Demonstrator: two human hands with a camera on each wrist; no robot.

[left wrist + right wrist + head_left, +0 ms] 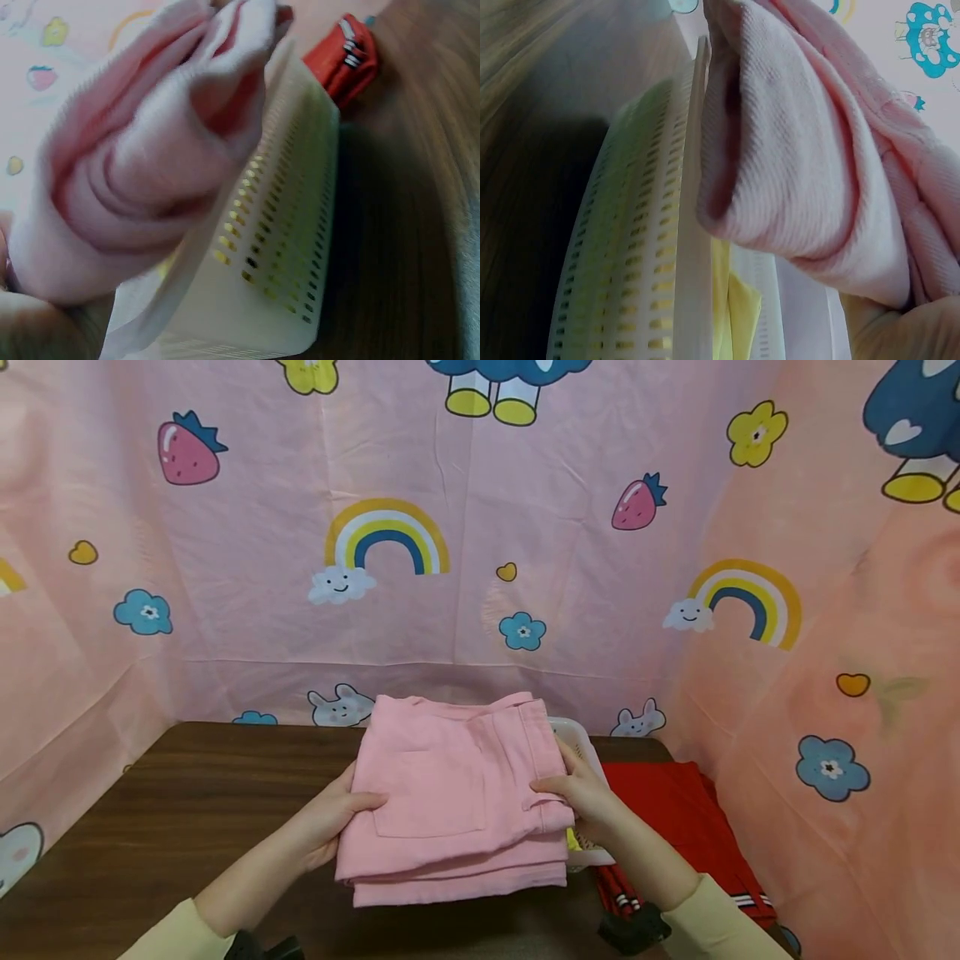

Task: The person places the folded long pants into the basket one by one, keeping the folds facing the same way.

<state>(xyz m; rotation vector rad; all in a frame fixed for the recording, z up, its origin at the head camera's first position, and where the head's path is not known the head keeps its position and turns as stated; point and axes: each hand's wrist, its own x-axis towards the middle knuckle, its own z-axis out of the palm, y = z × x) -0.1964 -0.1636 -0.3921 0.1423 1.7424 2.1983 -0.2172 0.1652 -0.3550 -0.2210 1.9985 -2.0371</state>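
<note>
A folded pair of pink pants, with a patch pocket facing up, is held between both hands above the table. My left hand grips its left edge, thumb on top and fingers underneath. On the opposite edge my right hand pinches the folded layers near the waistband. Beneath the pants stands a white perforated plastic basket, mostly hidden by them in the head view. Yellow cloth lies inside it. Both wrist views show the thick rolled layers of pink fabric over the basket's rim.
Right of the basket lies a folded red garment with striped black-and-white trim. The dark wooden table extends to the left. A pink patterned cloth hangs behind and on both sides.
</note>
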